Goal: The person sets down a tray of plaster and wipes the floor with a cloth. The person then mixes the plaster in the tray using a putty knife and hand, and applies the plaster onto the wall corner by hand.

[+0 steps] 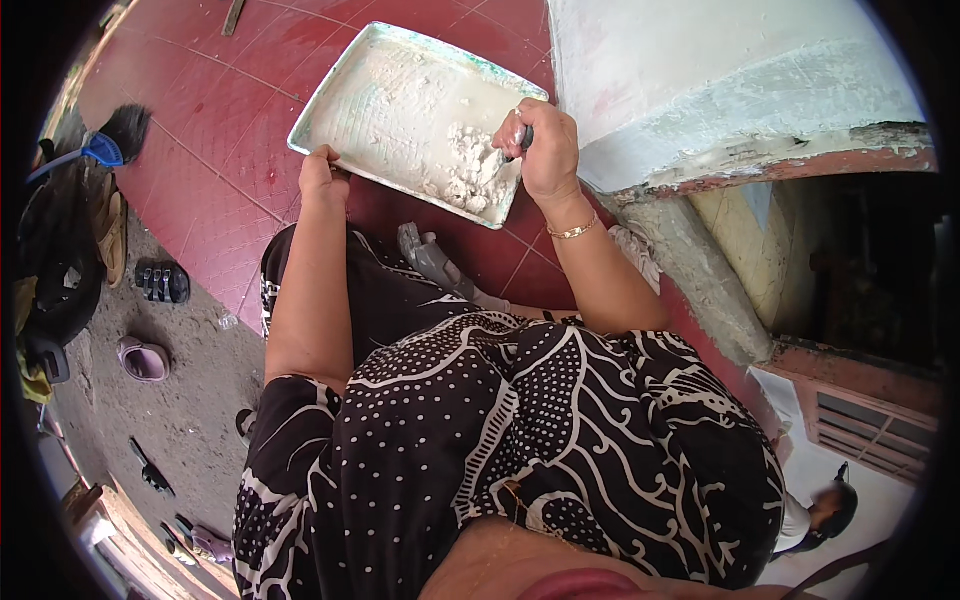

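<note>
A shallow rectangular tray (400, 100) holds pale watery paste, with crumbly white lumps (470, 165) heaped at its right end. My left hand (322, 178) grips the tray's near left edge. My right hand (547, 150), with white residue on its fingers, is closed on the dark handle (525, 137) of a tool over the right end of the tray; the tool's working end is hard to make out. A grey object (425, 260) lies below the tray by my legs.
Red tiles (210, 110) surround the tray, with a pale wall (700, 70) on the right. On the left are a blue-headed broom (100, 150), sandals (160, 282) and other footwear on rough ground (200, 400). Another person (825, 510) appears at the lower right.
</note>
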Demonstrator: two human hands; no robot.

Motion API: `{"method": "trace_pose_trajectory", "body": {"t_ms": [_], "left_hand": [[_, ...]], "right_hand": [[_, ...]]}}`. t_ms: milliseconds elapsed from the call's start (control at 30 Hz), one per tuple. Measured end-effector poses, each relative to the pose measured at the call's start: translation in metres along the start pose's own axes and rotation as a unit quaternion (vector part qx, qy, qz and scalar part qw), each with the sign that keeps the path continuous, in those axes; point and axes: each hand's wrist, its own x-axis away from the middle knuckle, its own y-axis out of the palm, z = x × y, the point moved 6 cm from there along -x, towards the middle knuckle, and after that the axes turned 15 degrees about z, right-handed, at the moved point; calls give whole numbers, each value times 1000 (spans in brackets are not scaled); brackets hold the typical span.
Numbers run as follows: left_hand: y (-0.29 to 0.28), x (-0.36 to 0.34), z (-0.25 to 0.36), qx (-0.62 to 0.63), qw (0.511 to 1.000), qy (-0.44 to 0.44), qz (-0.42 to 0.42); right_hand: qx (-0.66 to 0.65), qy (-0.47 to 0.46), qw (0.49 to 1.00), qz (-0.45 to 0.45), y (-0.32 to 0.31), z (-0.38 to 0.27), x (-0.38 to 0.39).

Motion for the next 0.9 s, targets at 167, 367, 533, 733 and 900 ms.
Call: {"method": "trace_pose_trajectory", "body": {"t_ms": [167,367,533,733,900], "left_hand": [[2,-6,-3,18,1000,-11,-20],[-4,-13,-4,3,1000,-1,-10],[1,-4,-5,12,1000,-3,-27],[-2,-6,-7,16,1000,-6,-9],[5,2,-7,11,1000,-5,-19]], "right_hand": [[98,11,995,-8,-6,46,15],[5,-9,1000,4,-11,9,6],[85,5,996,-12,-13,44,20],[47,10,999,-5,-13,17,14],[55,26,998,-20,1,28,21]]}}
